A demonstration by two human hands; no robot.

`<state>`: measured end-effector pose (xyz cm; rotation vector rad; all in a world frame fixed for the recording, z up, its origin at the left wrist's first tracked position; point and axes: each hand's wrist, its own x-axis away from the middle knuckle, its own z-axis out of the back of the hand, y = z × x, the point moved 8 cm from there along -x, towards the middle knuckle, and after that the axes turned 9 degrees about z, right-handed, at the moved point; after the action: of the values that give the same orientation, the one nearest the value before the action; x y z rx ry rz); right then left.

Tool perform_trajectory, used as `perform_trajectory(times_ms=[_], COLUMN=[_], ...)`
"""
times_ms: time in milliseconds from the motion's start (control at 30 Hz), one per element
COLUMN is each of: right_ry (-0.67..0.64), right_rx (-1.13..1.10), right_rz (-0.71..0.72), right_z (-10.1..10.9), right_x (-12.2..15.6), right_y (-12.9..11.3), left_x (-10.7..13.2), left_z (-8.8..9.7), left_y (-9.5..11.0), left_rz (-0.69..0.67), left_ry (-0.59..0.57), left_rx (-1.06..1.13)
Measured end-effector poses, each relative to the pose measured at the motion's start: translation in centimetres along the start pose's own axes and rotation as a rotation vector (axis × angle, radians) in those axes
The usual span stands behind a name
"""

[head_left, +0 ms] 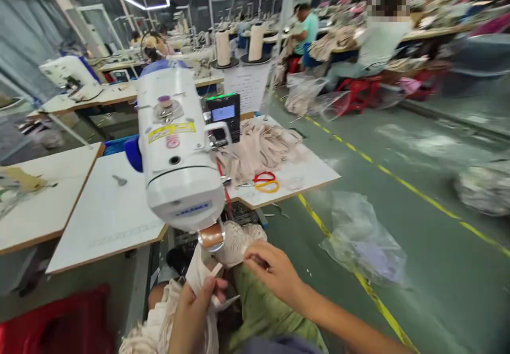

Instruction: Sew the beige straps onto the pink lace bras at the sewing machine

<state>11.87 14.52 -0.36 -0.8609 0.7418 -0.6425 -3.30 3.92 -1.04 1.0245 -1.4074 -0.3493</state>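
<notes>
Left hand (195,311) clasps pale fabric (233,243) over the lap, below the sewing machine (179,152) at the desk (107,210) edge; right hand (274,272), fingers closed, pinches its other end, seemingly straightening it.

We record the sewing machine (175,147) as white, bearing a yellow label (172,129) and blue lettering. The cloth (235,242) is cream, faintly lace-patterned. The table top (107,210) is white, edged wood-brown. The scissor handles (265,177) are red and yellow. The floor (438,269) is green, crossed by a yellow line (398,181). The trousers (258,306) are olive and the crate (59,322) is red.
</notes>
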Motion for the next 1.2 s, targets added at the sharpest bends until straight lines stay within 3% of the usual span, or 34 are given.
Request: perform_trajectory(times_ms=[67,167,300,533,733,900,1033,1200], right_ry=[-0.029,-0.050,-0.001,0.037,-0.184,-0.259,-0.304,-0.278], right_rx=[0.012,0.014,0.060,0.023,-0.144,-0.184,-0.137,-0.123], right_rz=[0.069,0.184,0.204,0.104,-0.059,-0.005,0.048,-0.036], right_z=[-0.7,-2.2,-3.4,-3.2,-3.7,-3.3,-3.4,-3.7], right_x=[0.3,0.5,0.0,-0.5,-1.3,-2.0,-2.1,-1.3], right_y=[-1.1,-3.4,-4.2,-2.6,-1.3,-2.0,-2.5,-1.5], left_x=[-1.6,-3.2,-3.4,-2.4,-1.7,-1.6,-2.2,-2.8], left_z=[0.9,0.7,0.2,0.6,0.8,0.7,0.8,0.5], left_y=[-1.5,-3.1,-3.9,-2.8,-1.3,-0.9,-1.5,-1.4], left_rz=[0.020,0.001,-0.026,-0.079,-0.246,-0.343,-0.274,-0.150], left_ry=[0.063,0.069,0.077,0.173,0.202,0.113,0.063,0.038], left_rx=[0.104,0.289,0.347,0.085,-0.178,-0.229,-0.208,-0.279])
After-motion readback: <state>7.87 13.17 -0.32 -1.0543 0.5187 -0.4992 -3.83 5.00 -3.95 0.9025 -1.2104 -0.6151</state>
